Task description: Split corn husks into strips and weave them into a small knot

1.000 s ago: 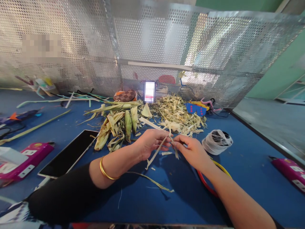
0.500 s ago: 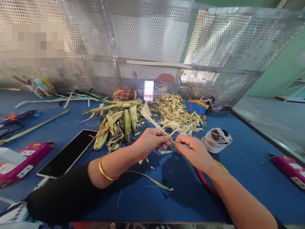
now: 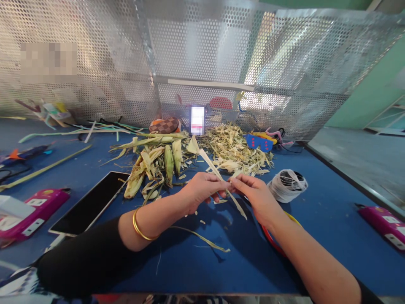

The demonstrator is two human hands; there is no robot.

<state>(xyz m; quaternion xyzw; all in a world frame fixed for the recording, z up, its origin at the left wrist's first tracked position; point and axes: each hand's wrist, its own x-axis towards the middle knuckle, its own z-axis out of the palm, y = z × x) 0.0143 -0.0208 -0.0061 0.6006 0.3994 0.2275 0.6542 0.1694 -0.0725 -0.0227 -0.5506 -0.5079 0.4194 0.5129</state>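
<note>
Pale strips of corn husk run diagonally through my fingers, one end reaching up toward the pile and the other hanging below. My left hand pinches the strips between thumb and fingers. Right beside it, my right hand is closed on the same husk, its fingertips meeting those of the left. The exact spot where the strips cross is partly hidden by my fingers. Behind my hands lie a heap of shredded husk and a bunch of whole green-yellow husks.
A spool of white string and a red and yellow loop lie by my right arm. Left are a dark-screened tablet and a magenta power strip; another power strip is far right. A perforated metal screen stands behind.
The husk strips have been turned and shifted between my fingers; a tail now hangs to the lower right. My hands were slightly apart half a second ago and now touch.
</note>
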